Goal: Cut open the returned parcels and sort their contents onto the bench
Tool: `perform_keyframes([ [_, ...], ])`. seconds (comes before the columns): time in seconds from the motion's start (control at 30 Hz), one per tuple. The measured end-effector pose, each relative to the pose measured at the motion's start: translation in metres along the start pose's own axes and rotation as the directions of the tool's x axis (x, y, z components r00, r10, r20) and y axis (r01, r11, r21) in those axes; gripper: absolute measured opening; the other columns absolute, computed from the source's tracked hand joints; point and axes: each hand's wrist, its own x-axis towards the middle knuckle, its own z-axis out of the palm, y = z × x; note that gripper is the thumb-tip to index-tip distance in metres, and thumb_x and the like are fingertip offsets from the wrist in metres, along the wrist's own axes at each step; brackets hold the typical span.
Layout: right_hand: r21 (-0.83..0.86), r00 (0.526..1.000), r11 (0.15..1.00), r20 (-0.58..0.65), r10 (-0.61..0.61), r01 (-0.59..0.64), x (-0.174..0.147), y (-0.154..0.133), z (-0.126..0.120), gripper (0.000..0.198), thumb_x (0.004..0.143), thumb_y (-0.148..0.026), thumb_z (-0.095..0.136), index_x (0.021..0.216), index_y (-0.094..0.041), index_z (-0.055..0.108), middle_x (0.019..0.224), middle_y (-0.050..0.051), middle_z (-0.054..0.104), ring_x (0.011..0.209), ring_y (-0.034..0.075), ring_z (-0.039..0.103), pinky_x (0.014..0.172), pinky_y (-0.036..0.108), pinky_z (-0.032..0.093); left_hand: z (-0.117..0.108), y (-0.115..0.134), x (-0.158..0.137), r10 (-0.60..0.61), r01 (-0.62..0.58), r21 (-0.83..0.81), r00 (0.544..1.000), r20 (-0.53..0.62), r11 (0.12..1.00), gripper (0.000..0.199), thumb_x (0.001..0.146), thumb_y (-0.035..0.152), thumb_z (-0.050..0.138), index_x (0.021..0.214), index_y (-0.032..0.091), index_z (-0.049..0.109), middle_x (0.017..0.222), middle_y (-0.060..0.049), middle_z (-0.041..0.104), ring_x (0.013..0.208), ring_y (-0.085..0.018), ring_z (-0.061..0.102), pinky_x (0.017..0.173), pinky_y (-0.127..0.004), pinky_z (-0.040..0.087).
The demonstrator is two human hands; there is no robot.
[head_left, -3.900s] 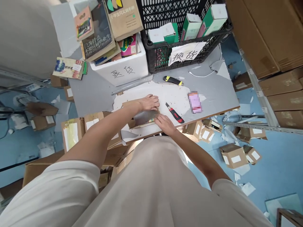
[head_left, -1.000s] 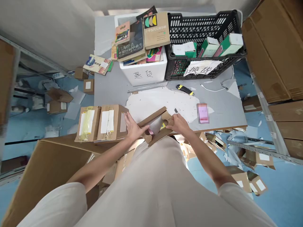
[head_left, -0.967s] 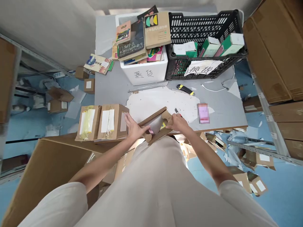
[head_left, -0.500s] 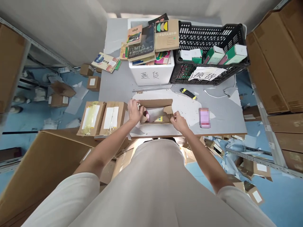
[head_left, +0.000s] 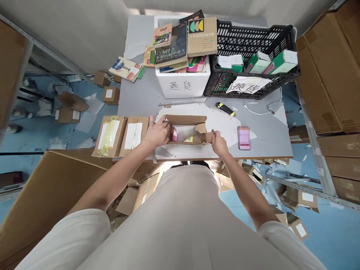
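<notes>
**Box [head_left: 187, 119] open on top, things inside!**

I'm on the head view from far off, and there's the box, near the middle of the table's [head_left: 267, 139] near edge, lying along it. The left hand [head_left: 159, 133] has its fingers bent over the left end, clamped on it by the look of things. Across from it the right hand [head_left: 219, 144] is pinched on a flap [head_left: 209, 137] that sticks out towards the right edge.

Inside I get something pink [head_left: 174, 134] at the left end and a yellow patch [head_left: 190, 139] by the near wall; too small for me to tell what either is.

How far along? I'd call the opening nearly done: the top gapes and the flap is in the fingers. The contents are not out. And by the near left corner, two taped boxes [head_left: 133, 135] look shut to me, so unopened work, I judge.

Elsewhere, a knife [head_left: 225, 109] lies beyond the box, apart from both hands, and a phone [head_left: 244, 137] near the near right corner. Back towards the far edge, the bin [head_left: 182, 91] is heaped with books [head_left: 171, 45]; beside it, the crate [head_left: 216, 87] holds green cartons [head_left: 260, 62].
</notes>
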Motion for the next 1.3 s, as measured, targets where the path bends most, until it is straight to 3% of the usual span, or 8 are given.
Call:
perform_keyframes([
  [0.27,0.06,0.998,0.996,-0.034,0.061,-0.059,0.002,0.007,0.003,0.04,0.097,-0.035,0.024,0.126,-0.016,0.044,0.094,0.013,0.068,0.08,0.025,0.063,0.078,0.037,0.046,0.014,-0.001,-0.021,-0.122,0.129,-0.035,0.981,0.151,0.991,0.106,0.075,0.07,0.049,0.153,0.008,0.015,0.155,-0.02,0.028,0.146,-0.04,0.016,0.108,-0.067,-0.019],
  [0.47,0.216,0.996,0.974,-0.043,0.077,-0.066,0.01,0.012,0.001,0.037,0.096,-0.038,0.03,0.122,-0.018,0.047,0.101,0.012,0.068,0.069,0.018,0.065,0.071,0.033,0.051,0.014,0.002,-0.028,-0.204,0.212,-0.053,0.971,0.129,0.976,0.114,0.066,0.074,0.062,0.154,0.017,0.016,0.158,-0.017,0.024,0.147,-0.041,0.01,0.107,-0.068,-0.019],
  [0.67,0.331,0.995,0.94,-0.012,0.095,-0.086,0.016,0.02,0.003,0.036,0.095,-0.038,0.031,0.12,-0.017,0.047,0.109,0.014,0.065,0.074,0.018,0.067,0.064,0.03,0.054,0.018,0.013,-0.022,-0.226,0.235,-0.058,0.966,0.128,0.97,0.121,0.066,0.077,0.058,0.154,0.009,0.011,0.159,-0.019,0.016,0.147,-0.042,0.002,0.109,-0.067,-0.018],
  [0.83,0.026,0.99,1.0,-0.14,-0.011,0.015,0.007,0.013,-0.005,0.038,0.094,-0.028,0.032,0.126,-0.014,0.046,0.121,0.018,0.061,0.11,0.028,0.059,0.091,0.045,0.048,0.038,0.012,-0.017,-0.232,0.251,-0.167,0.965,0.124,0.953,0.137,0.057,0.073,0.069,0.153,0.006,-0.002,0.16,-0.022,0.005,0.148,-0.041,0.001,0.113,-0.064,-0.008],
  [0.93,-0.305,0.903,0.911,-0.241,-0.356,0.278,-0.001,-0.023,-0.015,0.042,0.091,-0.014,0.033,0.131,-0.014,0.046,0.141,0.02,0.046,0.133,0.032,0.04,0.107,0.054,0.03,0.049,0.009,-0.017,-0.213,0.235,-0.253,0.971,0.111,0.938,0.141,0.055,0.069,0.074,0.153,0.006,-0.006,0.16,-0.021,0.003,0.149,-0.036,0.004,0.118,-0.055,0.001],
  [1.03,-0.369,0.726,0.635,0.214,-0.653,0.679,0.007,-0.076,-0.006,0.039,0.09,-0.008,0.035,0.121,-0.016,0.057,0.129,0.018,0.057,0.123,0.028,0.05,0.105,0.045,0.035,0.053,0.008,-0.017,-0.21,0.23,-0.284,0.973,0.097,0.931,0.141,0.055,0.067,0.076,0.153,0.006,-0.005,0.16,-0.022,0.004,0.149,-0.035,0.005,0.118,-0.053,0.001],
  [1.17,-0.299,0.5,0.407,0.617,-0.608,0.863,0.049,-0.134,0.041,0.037,0.088,-0.008,0.04,0.119,-0.014,0.061,0.129,0.014,0.059,0.123,0.023,0.051,0.105,0.04,0.036,0.051,0.01,-0.017,-0.213,0.228,-0.29,0.974,0.081,0.929,0.135,0.059,0.063,0.075,0.153,0.007,-0.003,0.16,-0.022,0.004,0.149,-0.035,0.007,0.117,-0.055,0.0],
  [1.3,-0.268,0.414,0.325,0.711,-0.569,0.907,0.093,-0.15,0.08,0.041,0.081,-0.008,0.048,0.12,-0.014,0.06,0.134,0.011,0.057,0.132,0.018,0.043,0.11,0.04,0.03,0.05,0.011,-0.018,-0.229,0.243,-0.288,0.97,0.084,0.926,0.132,0.058,0.06,0.076,0.154,0.01,0.0,0.16,-0.02,0.005,0.149,-0.035,0.005,0.117,-0.056,0.0],
])
